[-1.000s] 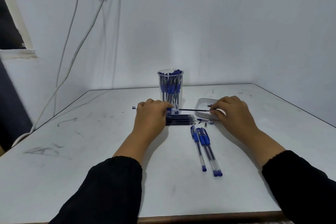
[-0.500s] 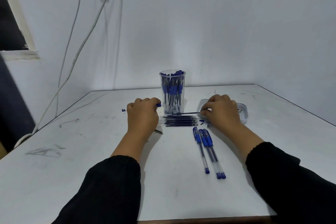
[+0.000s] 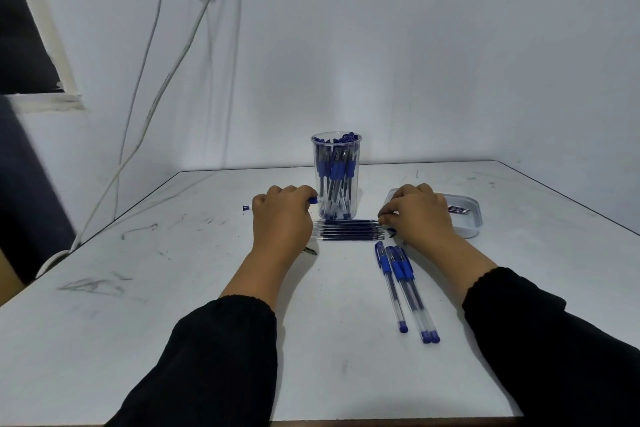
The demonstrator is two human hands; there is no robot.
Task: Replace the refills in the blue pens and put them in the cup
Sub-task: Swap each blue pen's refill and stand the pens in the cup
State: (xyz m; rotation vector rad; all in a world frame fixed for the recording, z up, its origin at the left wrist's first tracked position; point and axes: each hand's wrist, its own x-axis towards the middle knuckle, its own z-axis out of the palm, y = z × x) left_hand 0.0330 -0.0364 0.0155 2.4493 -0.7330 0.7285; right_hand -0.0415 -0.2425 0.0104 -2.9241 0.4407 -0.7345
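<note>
Resting in the left hand point(image 3: 282, 218) is the pen point(image 3: 312, 200) being worked on, its barrel lying level just left of the cup point(image 3: 336, 177); only a blue bit shows past the curled fingers and another blue end point(image 3: 246, 208) pokes out on the far side of the fist. A second ago a thin refill point(image 3: 349, 220) stretched in the air between both hands in front of the cup; now the right hand point(image 3: 417, 215) has carried it down to the row of refills point(image 3: 348, 231) lying at the cup's foot, and the pen has drawn away to the left. Judging by that, the old refill is out and is being set aside or swapped, so a fresh one must go into the empty barrel next.

The left hand is closed around the pen barrel. The right hand is bent over, fingertips pinched together at the right end of the top refill in the row; whether it grips it or only touches it, I cannot tell.

Right of the cup, behind the right hand, sits a shallow tray point(image 3: 472, 215) with a few thin dark sticks in it. In front of the cup and to its right, three capped pens point(image 3: 403, 284) lie side by side on the table point(image 3: 173, 288). The cup already stands full of blue pens.
</note>
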